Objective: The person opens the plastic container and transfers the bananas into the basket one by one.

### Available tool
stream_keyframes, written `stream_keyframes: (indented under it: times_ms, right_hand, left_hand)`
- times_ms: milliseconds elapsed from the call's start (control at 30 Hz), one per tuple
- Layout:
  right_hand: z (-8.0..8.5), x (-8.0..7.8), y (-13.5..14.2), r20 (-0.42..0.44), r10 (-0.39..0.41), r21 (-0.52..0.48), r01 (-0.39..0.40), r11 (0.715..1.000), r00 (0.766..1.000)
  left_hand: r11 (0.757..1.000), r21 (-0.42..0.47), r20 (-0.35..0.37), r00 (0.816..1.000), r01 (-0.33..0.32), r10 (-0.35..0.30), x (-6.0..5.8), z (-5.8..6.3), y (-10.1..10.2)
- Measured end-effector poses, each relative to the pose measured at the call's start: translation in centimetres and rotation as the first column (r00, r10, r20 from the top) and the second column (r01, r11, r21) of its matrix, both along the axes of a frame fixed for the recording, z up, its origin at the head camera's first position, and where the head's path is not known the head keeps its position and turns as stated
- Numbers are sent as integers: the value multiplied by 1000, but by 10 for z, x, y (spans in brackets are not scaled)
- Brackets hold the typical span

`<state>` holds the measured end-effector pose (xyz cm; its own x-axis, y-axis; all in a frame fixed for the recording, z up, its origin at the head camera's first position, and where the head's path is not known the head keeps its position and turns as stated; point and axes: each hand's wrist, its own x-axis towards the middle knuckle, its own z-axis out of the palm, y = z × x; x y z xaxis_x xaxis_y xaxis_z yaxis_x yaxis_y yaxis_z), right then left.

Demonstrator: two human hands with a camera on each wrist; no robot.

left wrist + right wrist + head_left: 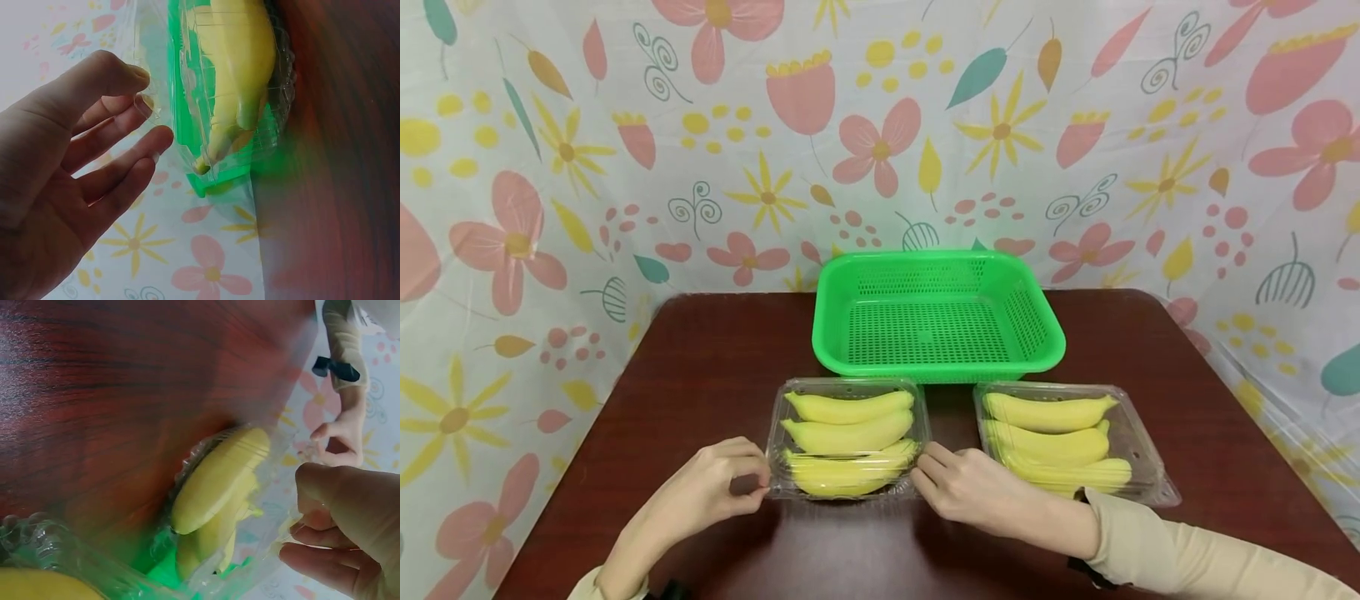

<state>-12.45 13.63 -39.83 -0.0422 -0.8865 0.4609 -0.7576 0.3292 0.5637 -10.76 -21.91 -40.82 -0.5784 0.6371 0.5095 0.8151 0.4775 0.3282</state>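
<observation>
In the head view, a clear plastic clamshell box (778, 410) with several yellow bananas (850, 435) inside sits in front of me. At its front left corner my left hand (709, 486) pinches the edge of the clear lid (153, 59) between thumb and fingers. Across from it, my right hand (964, 490) pinches the lid's front right corner. The right wrist view shows the lid raised at an angle above the bananas (215, 487). My right forearm passes over the front of a second clear box (1144, 446), which holds several bananas (1052, 443) too.
Behind the boxes stands a green slotted basket (1051, 342) with nothing in it. Everything rests on a dark red-brown table (715, 367). A flower-printed sheet (880, 217) hangs behind and along both sides.
</observation>
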Motion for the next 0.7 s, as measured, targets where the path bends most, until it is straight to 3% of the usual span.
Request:
stream_keyframes:
  times_ms: [167,433,700]
  right_hand:
    - [2,-2,3,87,7,-24,-5,1000,996]
    - [15,1,8,198,-20,-43,29,999,980]
    - [30,-5,14,257,62,-90,-40,995,964]
  left_hand:
    - [1000,3,-21,1000,-22,22,1,3,-1]
    - [999,52,-64,998,5,-1,-3,10,-3]
    - [997,69,-17,1000,-18,19,-2,21,-3]
